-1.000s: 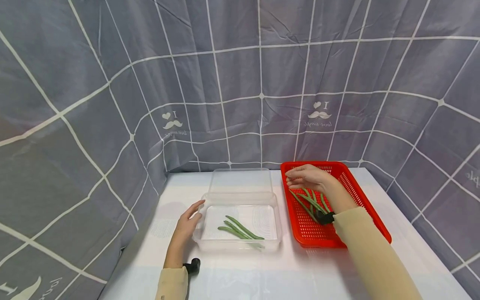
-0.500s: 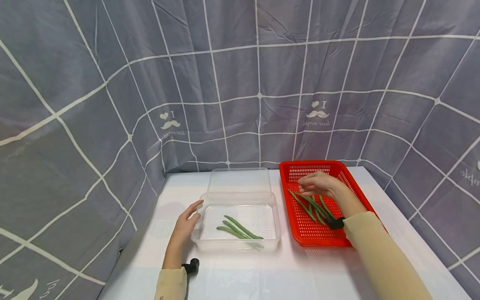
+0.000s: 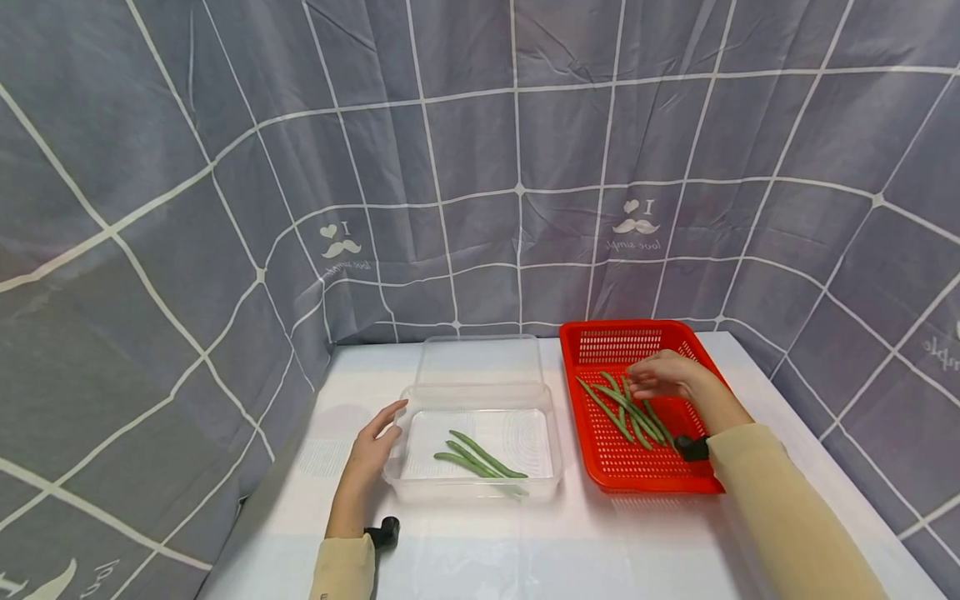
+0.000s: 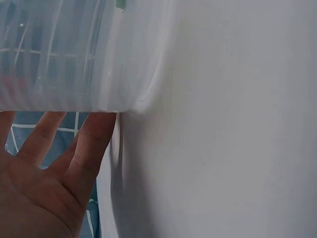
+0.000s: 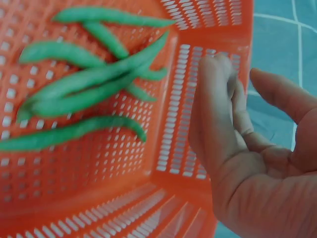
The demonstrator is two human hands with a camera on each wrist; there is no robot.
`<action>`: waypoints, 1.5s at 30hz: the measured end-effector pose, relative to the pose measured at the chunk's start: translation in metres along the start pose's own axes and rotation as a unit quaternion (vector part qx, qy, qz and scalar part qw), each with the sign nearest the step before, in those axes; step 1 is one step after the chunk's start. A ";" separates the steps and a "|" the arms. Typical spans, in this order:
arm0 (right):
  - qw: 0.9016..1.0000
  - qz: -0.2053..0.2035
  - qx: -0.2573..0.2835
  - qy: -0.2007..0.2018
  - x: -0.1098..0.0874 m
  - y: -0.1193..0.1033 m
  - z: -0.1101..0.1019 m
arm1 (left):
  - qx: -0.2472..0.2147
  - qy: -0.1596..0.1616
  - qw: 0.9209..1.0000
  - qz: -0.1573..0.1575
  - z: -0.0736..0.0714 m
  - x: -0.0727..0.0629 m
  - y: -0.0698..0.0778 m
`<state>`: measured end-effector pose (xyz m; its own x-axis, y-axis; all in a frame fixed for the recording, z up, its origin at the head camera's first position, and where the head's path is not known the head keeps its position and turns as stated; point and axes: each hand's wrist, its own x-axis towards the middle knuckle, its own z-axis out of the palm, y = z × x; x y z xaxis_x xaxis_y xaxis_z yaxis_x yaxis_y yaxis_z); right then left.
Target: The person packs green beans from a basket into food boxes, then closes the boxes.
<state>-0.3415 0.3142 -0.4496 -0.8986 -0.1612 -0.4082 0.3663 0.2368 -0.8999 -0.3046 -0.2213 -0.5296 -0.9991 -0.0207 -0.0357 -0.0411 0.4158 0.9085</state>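
Observation:
Over the red plastic basket hovers my right hand, its thumb apart from the loosely bent fingers and nothing between them. Several green beans lie crossed on the basket floor beside that hand. My left hand touches the left side of a clear plastic container; in the left wrist view its spread fingertips meet the container wall. Inside the container, a few green beans lie together toward the front right.
A clear flat lid lies behind the container on the white table. A grey curtain with white grid lines hangs around the back and sides of the table.
My right hand has moved right and slightly down across the basket, uncovering more of the beans there. My left hand stays at the container.

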 end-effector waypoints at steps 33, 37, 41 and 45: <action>0.986 0.091 -0.128 0.057 0.000 0.031 -0.025 | 0.001 0.001 1.000 0.000 0.003 0.003 0.000; 0.983 0.102 -0.139 0.055 0.001 0.031 -0.023 | 0.002 0.000 1.000 -0.003 0.003 0.004 -0.002; 0.980 0.097 -0.163 0.058 0.001 0.031 -0.021 | 0.004 -0.002 1.000 -0.001 0.003 0.004 -0.003; 0.977 0.097 -0.178 0.062 0.000 0.030 -0.018 | 0.009 -0.001 1.000 0.003 0.002 0.005 -0.003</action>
<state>-0.3348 0.3382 -0.4743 -0.8509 0.0317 -0.5244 0.4450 0.5740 -0.6874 -0.3090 -0.2205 -0.5330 -0.9994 -0.0165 -0.0301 -0.0343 0.4319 0.9013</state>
